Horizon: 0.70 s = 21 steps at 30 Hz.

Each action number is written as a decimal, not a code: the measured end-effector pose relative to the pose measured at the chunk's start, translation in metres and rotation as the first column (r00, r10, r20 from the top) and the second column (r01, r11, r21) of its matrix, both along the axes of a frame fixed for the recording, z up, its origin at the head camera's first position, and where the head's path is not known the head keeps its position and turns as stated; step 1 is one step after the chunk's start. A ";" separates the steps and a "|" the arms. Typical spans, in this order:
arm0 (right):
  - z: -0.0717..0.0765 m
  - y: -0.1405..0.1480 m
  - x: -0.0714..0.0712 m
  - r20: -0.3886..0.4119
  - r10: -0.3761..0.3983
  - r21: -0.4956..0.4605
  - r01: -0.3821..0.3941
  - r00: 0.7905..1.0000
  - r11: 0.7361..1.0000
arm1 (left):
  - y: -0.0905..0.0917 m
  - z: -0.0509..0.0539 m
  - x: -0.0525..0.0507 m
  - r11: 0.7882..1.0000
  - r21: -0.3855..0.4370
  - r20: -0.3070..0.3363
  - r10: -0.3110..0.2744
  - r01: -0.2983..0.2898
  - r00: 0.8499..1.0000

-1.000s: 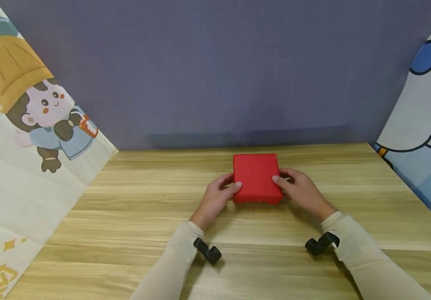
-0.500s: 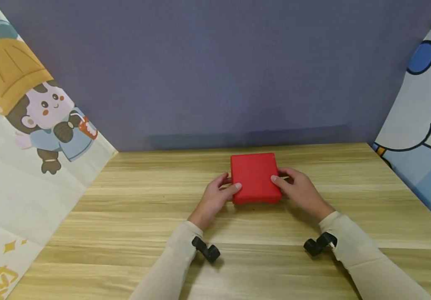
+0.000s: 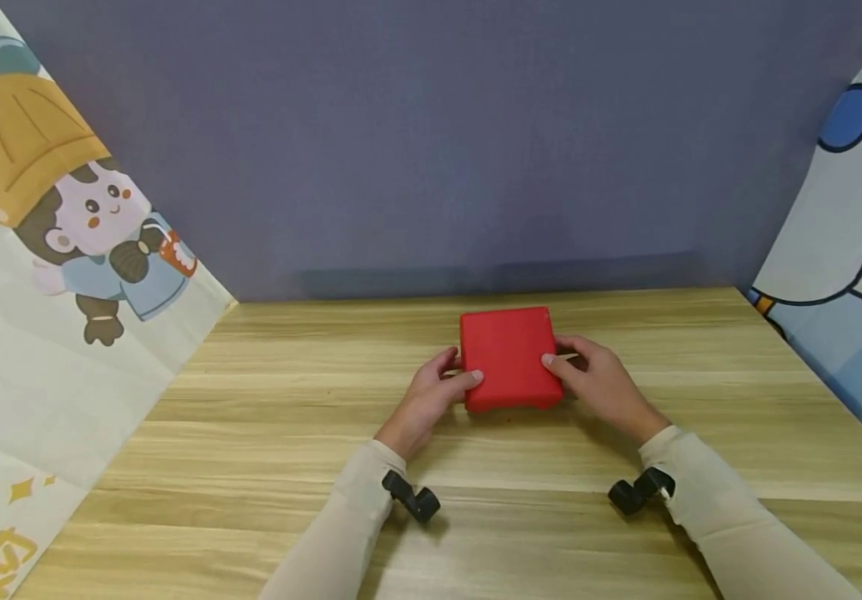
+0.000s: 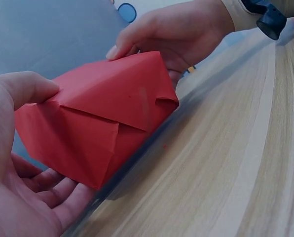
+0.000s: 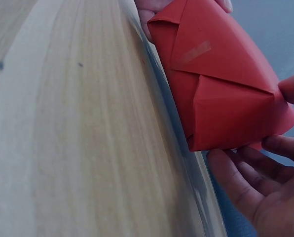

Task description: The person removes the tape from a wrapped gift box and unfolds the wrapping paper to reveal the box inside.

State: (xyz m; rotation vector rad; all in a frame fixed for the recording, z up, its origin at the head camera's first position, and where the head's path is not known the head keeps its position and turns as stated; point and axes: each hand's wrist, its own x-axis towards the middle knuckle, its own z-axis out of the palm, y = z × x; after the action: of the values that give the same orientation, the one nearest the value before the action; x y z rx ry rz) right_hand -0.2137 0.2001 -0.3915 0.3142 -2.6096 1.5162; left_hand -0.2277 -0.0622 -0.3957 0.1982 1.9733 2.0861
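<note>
A box wrapped in red paper [image 3: 509, 357] is held between both hands near the back of the table. My left hand [image 3: 425, 402] grips its left side, thumb on top and fingers curled beneath the lower edge. On the opposite side my right hand [image 3: 611, 390] grips it the same way. Folded paper flaps [image 4: 90, 140] close the end facing the left wrist camera. In the right wrist view a strip of clear tape [image 5: 196, 52] lies across the wrapping. The box's underside is hidden, and whether it touches the table I cannot tell.
The wood-grain table [image 3: 288, 467] reaches back to a grey-blue panel [image 3: 431, 150]. Cartoon-printed sheets, one on the left [image 3: 18, 350] and one on the right [image 3: 851, 333], border the table. Black wrist cameras sit on both sleeves.
The box has shifted a little to the left and turned slightly between the hands. Both hands keep their hold and have moved only a little with it.
</note>
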 end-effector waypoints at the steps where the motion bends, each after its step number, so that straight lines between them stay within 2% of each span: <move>1: 0.000 0.000 0.000 0.002 0.000 -0.003 0.000 1.000 1.000 | 0.000 0.000 0.000 1.000 0.001 -0.003 0.000 0.000 1.000; 5: 0.000 0.001 0.001 0.010 0.007 -0.040 -0.007 1.000 0.999 | -0.001 0.002 0.002 1.000 -0.003 -0.027 -0.017 0.016 0.999; 11: 0.003 0.001 0.004 -0.021 0.029 -0.078 -0.031 0.999 0.996 | -0.003 0.001 0.002 0.997 -0.044 -0.073 -0.062 0.059 0.995; 21: 0.003 0.000 0.005 -0.045 0.073 -0.135 -0.078 0.996 0.988 | -0.006 0.001 0.000 0.993 -0.050 -0.064 -0.112 0.109 0.992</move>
State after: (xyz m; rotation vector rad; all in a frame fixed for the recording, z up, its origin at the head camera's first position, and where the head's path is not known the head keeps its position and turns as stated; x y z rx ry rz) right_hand -0.2089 0.2003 -0.3886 0.4295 -2.4742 1.6849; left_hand -0.2276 -0.0678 -0.3949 0.3638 1.9980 1.9869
